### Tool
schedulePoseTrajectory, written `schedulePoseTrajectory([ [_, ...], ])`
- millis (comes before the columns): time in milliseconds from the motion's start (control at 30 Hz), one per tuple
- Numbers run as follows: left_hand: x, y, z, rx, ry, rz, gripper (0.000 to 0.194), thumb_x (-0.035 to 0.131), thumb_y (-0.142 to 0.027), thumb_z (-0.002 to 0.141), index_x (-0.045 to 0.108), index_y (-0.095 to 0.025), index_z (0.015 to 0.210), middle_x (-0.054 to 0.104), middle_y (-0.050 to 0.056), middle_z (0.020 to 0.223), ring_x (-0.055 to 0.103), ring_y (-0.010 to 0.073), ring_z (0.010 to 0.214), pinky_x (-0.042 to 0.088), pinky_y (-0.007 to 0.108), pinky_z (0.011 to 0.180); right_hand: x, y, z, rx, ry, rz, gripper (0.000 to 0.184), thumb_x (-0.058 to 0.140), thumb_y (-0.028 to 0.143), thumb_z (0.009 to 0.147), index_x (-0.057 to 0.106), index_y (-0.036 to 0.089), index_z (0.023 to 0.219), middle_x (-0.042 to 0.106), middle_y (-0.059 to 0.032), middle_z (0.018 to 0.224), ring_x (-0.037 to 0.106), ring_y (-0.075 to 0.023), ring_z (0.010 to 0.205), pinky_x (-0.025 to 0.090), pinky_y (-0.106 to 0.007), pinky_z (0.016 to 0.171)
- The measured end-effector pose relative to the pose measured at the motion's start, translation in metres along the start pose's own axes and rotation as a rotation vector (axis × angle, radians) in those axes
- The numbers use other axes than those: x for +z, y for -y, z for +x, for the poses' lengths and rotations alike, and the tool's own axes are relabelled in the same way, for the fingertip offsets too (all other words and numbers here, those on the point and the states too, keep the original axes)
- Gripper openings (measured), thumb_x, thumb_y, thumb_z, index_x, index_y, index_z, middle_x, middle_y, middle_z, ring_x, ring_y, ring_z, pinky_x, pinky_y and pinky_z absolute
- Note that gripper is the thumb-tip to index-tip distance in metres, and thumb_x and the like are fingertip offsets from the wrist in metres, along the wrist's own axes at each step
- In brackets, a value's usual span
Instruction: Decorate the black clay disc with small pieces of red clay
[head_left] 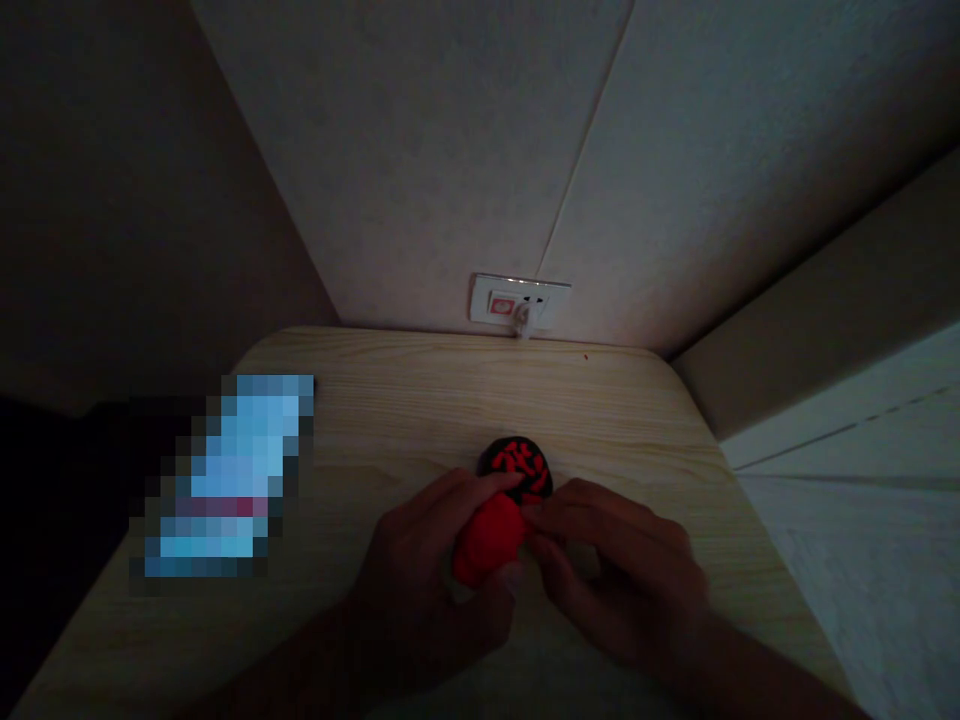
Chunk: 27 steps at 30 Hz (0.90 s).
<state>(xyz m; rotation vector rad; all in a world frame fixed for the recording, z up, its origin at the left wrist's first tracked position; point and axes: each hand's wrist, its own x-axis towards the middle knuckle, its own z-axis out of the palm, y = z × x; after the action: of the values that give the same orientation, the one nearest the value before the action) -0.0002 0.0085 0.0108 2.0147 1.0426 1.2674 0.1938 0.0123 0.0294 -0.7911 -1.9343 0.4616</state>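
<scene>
A bright red, rounded lump that looks like modelling clay point(487, 540) is held above the wooden table. My left hand point(427, 570) is closed around it from the left, fingers over the top and thumb below. The fingertips of my right hand point(622, 570) are pinched together at the lump's right edge; whether a small bit is between them is hidden. Just beyond both hands sits a round black thing point(491, 455) with several small red pieces point(525, 458) scattered over its top. Left fingertips overlap its near side in view; I cannot tell whether they touch it.
The light wooden table point(397, 390) has rounded back corners. A pixelated, bright blue, screen-like object point(240, 460) lies on its left. A wall socket point(484, 300) with a plug point(523, 318) is just above the back edge. A tiny red speck point(586, 357) lies near that edge.
</scene>
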Motion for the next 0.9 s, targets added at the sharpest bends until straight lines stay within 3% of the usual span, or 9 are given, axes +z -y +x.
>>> schedulePoseTrajectory([
  [267,-0.0008,0.0039,-0.0037,-0.05,0.002,-0.09,0.035,0.061,-0.023,0.085,0.068,-0.016,0.119,0.074,0.007,0.096,0.071,0.0193,0.08,0.058,0.029,0.073,-0.0072,0.0018,0.0035,-0.124,0.117,-0.106,0.028,0.07,0.006,0.088,0.074,0.016,0.113,0.079,-0.0103,0.094,0.076,-0.0197,0.084,0.067,-0.03,0.072],
  [500,0.0005,0.0039,-0.0024,-0.062,0.021,-0.121,0.034,0.065,-0.023,0.083,0.069,-0.015,0.115,0.074,0.007,0.095,0.071,0.0188,0.08,0.058,0.029,0.075,-0.0012,0.0016,0.0012,-0.138,0.067,-0.134,0.025,0.074,0.004,0.083,0.072,0.015,0.105,0.08,-0.0088,0.087,0.077,-0.0181,0.078,0.067,-0.027,0.071],
  [700,-0.0014,0.005,-0.0025,-0.048,0.012,-0.115,0.033,0.062,-0.023,0.083,0.069,-0.016,0.114,0.077,0.008,0.097,0.073,0.0206,0.081,0.059,0.03,0.074,-0.0027,-0.0011,-0.0019,-0.175,0.08,-0.159,0.032,0.073,0.01,0.087,0.071,0.017,0.118,0.081,-0.0091,0.096,0.078,-0.0194,0.083,0.069,-0.028,0.073],
  [900,-0.0023,0.0066,-0.0021,-0.055,0.031,-0.092,0.032,0.063,-0.023,0.083,0.069,-0.018,0.114,0.078,0.007,0.098,0.074,0.0206,0.084,0.059,0.029,0.075,-0.0026,-0.0028,-0.0033,-0.138,0.079,-0.109,0.026,0.07,0.007,0.088,0.073,0.018,0.112,0.081,-0.0084,0.094,0.078,-0.0181,0.084,0.068,-0.027,0.074],
])
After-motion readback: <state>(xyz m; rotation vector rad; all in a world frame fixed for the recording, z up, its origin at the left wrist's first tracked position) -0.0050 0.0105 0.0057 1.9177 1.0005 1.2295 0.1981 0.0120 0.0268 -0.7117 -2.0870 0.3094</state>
